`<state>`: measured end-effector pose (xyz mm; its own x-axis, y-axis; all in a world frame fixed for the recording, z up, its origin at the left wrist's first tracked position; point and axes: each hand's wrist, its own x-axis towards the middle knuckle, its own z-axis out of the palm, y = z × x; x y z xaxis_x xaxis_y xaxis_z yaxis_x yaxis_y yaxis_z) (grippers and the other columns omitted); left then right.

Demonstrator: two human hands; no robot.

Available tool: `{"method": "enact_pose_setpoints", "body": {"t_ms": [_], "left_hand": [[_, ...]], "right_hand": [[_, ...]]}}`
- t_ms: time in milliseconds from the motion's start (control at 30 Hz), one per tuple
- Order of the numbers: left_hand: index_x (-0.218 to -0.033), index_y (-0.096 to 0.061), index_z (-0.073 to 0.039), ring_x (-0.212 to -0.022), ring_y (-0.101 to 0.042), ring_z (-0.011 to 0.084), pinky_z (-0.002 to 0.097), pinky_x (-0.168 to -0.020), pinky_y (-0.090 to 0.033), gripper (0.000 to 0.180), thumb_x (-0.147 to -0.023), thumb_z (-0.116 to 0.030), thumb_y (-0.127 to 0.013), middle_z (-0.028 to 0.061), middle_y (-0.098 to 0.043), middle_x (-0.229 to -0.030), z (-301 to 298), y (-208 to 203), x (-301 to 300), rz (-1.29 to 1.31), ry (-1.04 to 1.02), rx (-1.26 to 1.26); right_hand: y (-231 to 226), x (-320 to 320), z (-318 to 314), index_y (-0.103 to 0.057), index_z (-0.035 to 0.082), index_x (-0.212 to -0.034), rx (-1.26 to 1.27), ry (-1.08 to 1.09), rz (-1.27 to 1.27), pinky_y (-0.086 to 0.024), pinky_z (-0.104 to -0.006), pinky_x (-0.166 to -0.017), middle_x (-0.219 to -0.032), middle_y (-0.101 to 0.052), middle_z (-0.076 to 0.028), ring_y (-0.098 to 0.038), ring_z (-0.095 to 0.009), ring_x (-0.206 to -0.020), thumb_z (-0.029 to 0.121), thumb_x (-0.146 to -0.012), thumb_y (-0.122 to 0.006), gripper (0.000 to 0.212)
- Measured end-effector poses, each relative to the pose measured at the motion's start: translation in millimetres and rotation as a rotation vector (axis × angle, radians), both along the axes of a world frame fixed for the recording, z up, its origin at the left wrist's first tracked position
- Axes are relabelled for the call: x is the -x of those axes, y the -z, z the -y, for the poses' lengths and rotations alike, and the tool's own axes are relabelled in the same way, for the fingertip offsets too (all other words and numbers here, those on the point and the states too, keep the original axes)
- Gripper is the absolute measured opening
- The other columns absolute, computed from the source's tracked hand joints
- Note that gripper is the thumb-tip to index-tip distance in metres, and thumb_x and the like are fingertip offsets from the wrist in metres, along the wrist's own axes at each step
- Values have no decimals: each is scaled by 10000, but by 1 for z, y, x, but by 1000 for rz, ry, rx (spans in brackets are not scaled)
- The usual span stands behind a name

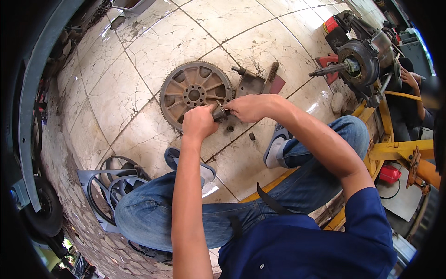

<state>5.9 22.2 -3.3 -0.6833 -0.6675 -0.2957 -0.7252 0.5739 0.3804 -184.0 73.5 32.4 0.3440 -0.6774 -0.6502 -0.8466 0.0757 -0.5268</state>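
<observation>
Left hand (200,122) is wrapped round a small metal part (219,113), right hand (250,108) pinching its end, by the flywheel's (174,103) lower-right edge. Brush (272,72) just past them (bit crowded), fan shroud (111,189) near the tiled floor's (125,116) left edge, hub assembly (365,55) toward its right.

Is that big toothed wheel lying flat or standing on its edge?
Lying flat: the toothed wheel rests on the tiled floor, with its round, spoked face turned up toward the camera.
</observation>
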Motion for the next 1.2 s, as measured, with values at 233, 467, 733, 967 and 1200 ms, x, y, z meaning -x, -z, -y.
{"method": "enact_pose_setpoints", "body": {"t_ms": [233,467,733,967,1200], "left_hand": [[-1184,-711,-230,-950,-687,320,428,-836,-551,489,-701,-171,-672,124,-721,-1035,3,1,-1,26,-1,4],[-1175,-716,-202,-929,-698,304,411,-831,-558,500,-679,-154,-673,125,-730,-1006,6,-6,6,66,-10,-18],[-1185,-712,-195,-957,-695,304,407,-853,-552,501,-691,-147,-641,122,-728,-1035,10,-9,9,106,-7,-29],[-1197,-711,-194,-951,-697,309,409,-852,-551,515,-689,-149,-633,127,-730,-1024,9,-7,7,81,1,-26],[-1185,-717,-213,-938,-700,307,409,-838,-555,504,-692,-149,-633,131,-731,-1014,7,-8,5,99,-26,-31]], "right_hand": [[-7,-14,-5,-527,-49,-1328,-6,-48,-115,-475,-452,-980,-1249,-617,-238,-579,-380,-1178,38,-878,-444,465],[8,-14,-25,-461,-63,-1391,350,30,-149,-511,-428,-957,-1318,-593,-189,-564,-329,-1229,59,-879,-480,527],[8,-23,-34,-465,-70,-1382,478,-60,-324,-524,-429,-892,-1305,-582,-179,-572,-315,-1195,107,-895,-507,520],[8,-31,-47,-444,-77,-1403,600,-86,-419,-509,-461,-876,-1297,-588,-199,-595,-315,-1171,167,-931,-519,537],[3,-22,-31,-460,-57,-1386,386,2,-233,-511,-430,-946,-1327,-571,-188,-548,-327,-1237,66,-880,-495,522]]}}
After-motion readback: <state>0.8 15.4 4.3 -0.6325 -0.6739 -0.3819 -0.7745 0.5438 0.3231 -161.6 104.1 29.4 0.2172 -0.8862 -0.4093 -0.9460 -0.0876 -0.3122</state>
